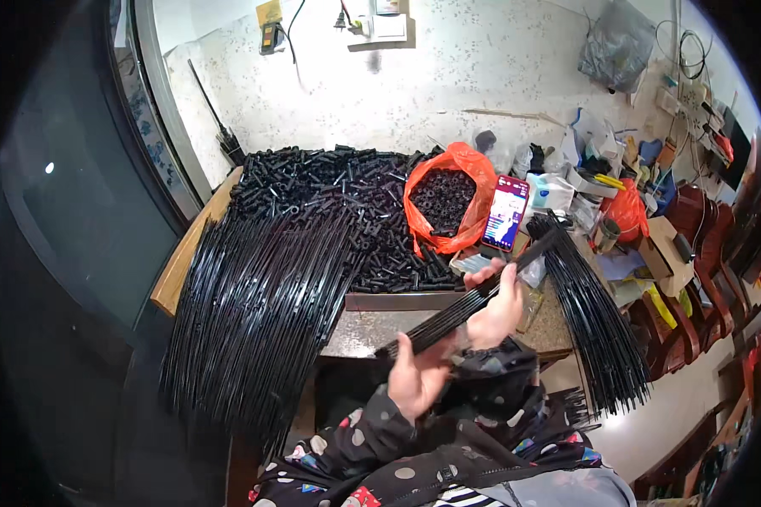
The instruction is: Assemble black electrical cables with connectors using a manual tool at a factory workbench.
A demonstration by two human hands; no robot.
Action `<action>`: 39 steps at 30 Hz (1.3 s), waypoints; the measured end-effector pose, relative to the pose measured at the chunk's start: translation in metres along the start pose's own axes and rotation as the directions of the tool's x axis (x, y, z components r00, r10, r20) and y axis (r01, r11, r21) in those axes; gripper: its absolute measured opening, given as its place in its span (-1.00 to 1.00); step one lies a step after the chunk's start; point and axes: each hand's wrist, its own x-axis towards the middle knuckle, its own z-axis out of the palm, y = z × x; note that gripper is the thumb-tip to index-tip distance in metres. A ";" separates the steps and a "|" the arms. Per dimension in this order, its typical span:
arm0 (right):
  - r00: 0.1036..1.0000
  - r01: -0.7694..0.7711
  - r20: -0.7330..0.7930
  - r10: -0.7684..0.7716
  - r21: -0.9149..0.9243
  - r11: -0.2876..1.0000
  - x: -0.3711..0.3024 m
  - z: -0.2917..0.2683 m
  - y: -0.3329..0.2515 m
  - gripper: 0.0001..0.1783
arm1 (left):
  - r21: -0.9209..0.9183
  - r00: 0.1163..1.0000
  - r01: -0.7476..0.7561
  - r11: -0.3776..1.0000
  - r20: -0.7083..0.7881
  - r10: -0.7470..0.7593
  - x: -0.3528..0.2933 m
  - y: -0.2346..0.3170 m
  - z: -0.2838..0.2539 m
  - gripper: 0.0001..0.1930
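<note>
Evidently, you're partway through the handling, with a bundle of thin black rods (448,319) slanting across both hands, on the near side of the orange plastic bag (463,150). Your right hand (497,313), nearer the bag, has its grip pinching the bundle between thumb and fingers. Your left hand (416,378), farther toward you from the bag, has its thumb raised beside the bundle's lower end; blur there means I cannot tell whether that grip presses on the rods or only steadies them.

Left of the bag and nearer you, a broad spread of black rods (262,296) hangs over the edge of the worktop (353,336); right of it lies a narrower sheaf (596,325). Both look unboxed and loose, so much seems left, though which pile is finished cannot be told. The heap of short black pieces (313,182) left of the bag, and the small black parts (442,201) inside it, also look plentiful.
</note>
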 end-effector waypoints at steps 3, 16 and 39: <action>0.978 0.053 0.207 -0.024 -0.134 0.990 0.000 0.011 -0.015 -0.72 | 0.437 0.949 0.259 0.861 0.049 -0.310 -0.014 0.003 0.006 -0.35; 0.601 -0.101 0.558 0.572 -0.657 0.747 -0.027 -0.090 0.053 -0.79 | 0.884 0.880 -0.464 -0.062 0.468 0.087 0.053 0.082 0.031 -0.86; 0.844 -0.522 -0.146 0.516 -0.443 0.729 0.015 -0.143 0.090 -0.92 | 0.800 0.846 -0.071 -0.596 0.365 0.388 0.407 0.207 -0.045 -0.57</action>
